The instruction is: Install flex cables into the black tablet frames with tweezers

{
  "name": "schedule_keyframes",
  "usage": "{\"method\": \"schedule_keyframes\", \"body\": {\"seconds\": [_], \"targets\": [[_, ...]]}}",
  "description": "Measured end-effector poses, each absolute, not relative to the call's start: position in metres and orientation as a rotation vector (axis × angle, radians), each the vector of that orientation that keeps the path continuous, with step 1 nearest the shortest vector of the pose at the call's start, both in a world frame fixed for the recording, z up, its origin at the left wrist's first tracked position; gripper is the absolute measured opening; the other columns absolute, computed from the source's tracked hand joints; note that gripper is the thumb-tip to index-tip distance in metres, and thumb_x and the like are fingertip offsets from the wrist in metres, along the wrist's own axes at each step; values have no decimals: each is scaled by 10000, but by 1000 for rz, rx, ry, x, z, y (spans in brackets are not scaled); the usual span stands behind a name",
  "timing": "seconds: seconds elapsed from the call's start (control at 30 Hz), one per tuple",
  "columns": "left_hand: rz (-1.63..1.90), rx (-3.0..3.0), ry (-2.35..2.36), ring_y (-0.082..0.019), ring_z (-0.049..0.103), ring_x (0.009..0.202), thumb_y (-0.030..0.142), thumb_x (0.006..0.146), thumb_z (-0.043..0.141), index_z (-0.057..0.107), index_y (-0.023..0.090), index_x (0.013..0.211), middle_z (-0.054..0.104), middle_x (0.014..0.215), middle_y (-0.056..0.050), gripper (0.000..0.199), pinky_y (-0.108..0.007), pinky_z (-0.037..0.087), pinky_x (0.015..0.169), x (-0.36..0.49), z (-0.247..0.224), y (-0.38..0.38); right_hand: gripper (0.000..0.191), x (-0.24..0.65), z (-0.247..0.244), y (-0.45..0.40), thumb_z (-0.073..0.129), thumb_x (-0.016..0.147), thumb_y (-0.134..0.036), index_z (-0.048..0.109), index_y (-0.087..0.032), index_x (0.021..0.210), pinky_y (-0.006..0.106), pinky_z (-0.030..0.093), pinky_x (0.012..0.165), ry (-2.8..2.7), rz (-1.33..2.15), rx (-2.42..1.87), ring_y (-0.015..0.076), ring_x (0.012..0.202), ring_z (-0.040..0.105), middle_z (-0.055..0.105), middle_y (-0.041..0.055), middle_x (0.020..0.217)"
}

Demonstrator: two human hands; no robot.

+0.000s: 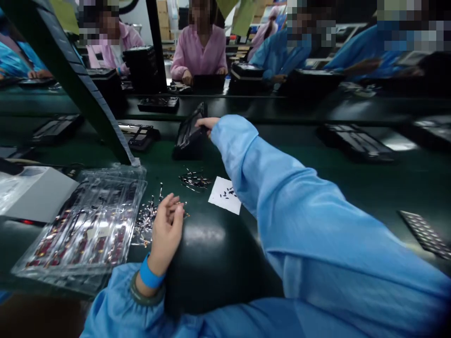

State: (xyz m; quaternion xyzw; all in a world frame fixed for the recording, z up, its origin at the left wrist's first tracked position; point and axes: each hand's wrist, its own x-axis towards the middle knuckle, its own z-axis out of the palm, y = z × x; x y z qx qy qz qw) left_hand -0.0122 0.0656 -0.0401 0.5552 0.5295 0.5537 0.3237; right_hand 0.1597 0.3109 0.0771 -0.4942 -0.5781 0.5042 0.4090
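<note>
My right hand [207,124] reaches far forward, its fingers closed on the upper right edge of a black device frame [190,136], which is tilted up at the belt's near side. Beside a pile of small metal parts [145,218], my left hand [169,220] is raised with its fingers loosely curled; whether anything small lies in it is hidden. A second little heap of thin parts [194,180] lies in front of the frame. To its right, a white paper [225,196] bears several tiny black pieces, partly covered by my right sleeve.
Clear plastic trays [88,225] of parts are stacked at left, by a white box [38,192]. A slanted post [95,98] rises at left. More black frames [357,141] sit on the belt. People work opposite.
</note>
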Motion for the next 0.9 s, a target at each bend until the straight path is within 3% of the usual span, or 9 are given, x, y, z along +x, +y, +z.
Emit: {"method": "schedule_keyframes", "body": {"seconds": [0.1, 0.2, 0.3, 0.37, 0.43, 0.5, 0.63, 0.8, 0.9], "targets": [[1398, 989, 1146, -241, 683, 1007, 530, 805, 672, 475, 187, 1239, 632, 1210, -165, 587, -410, 582, 843, -11, -30, 68, 247, 168, 97, 275, 503, 930, -208, 500, -138, 693, 133, 298, 401, -1295, 1355, -1454, 18, 421, 339, 416, -70, 521], [1331, 736, 905, -259, 660, 1083, 655, 752, 660, 510, 218, 1182, 665, 1175, -144, 632, -437, 571, 880, -3, -16, 67, 338, 181, 104, 210, 546, 884, -231, 360, -208, 602, 148, 123, 338, -1176, 1407, -1503, 14, 371, 172, 275, -107, 433], [1334, 714, 829, -249, 651, 1084, 650, 756, 657, 595, 244, 1130, 671, 1188, -94, 556, -431, 583, 859, 7, -7, 64, 328, 197, 94, 134, 586, 869, -250, 397, -210, 603, 184, 85, 325, -1136, 1528, -1448, 29, 352, 156, 280, -112, 406], [1385, 719, 921, -204, 673, 974, 473, 709, 776, 653, 237, 1094, 699, 1127, -53, 468, -344, 595, 812, 9, -5, 59, 292, 213, 82, 92, 636, 855, -349, 509, -181, 653, 192, 118, 339, -1245, 1609, -1427, 30, 356, 203, 364, -96, 430], [1415, 715, 1058, -163, 678, 862, 323, 636, 830, 697, 216, 1054, 727, 1033, -29, 451, -233, 585, 728, 3, -3, 54, 316, 240, 68, 61, 708, 785, -433, 614, -150, 681, 193, 236, 386, -1415, 1521, -1418, 43, 421, 366, 528, -36, 524], [1358, 756, 1183, -162, 679, 788, 334, 598, 837, 717, 216, 1065, 739, 996, -28, 496, -181, 565, 619, -10, -1, 48, 326, 276, 53, 42, 725, 741, -456, 668, -144, 668, 204, 347, 475, -1414, 1205, -1403, 78, 546, 503, 622, 12, 631], [968, 908, 1322, -180, 669, 675, 449, 522, 855, 701, 274, 1133, 741, 1016, -23, 654, -213, 566, 541, -33, 6, 40, 312, 347, 15, 21, 620, 789, -456, 635, -183, 639, 224, 424, 532, -904, 781, -1297, 84, 574, 530, 668, 20, 773], [576, 1157, 1382, -266, 675, 963, 555, 498, 835, 702, 285, 1084, 667, 1238, -24, 658, -282, 584, 795, -31, 1, 46, 580, 374, -40, 11, 561, 735, -762, 569, -192, 629, 231, 430, 453, -719, 740, -1443, 79, 462, 497, 570, -2, 596], [560, 1463, 1484, -319, 593, 1157, 643, 600, 727, 694, 271, 1084, 640, 1275, -40, 612, -410, 467, 1042, -25, -7, 54, 594, 368, -59, 14, 711, 571, -753, 586, -200, 749, 284, 540, 585, -817, 750, -1439, 114, 565, 597, 619, -3, 685]]}}
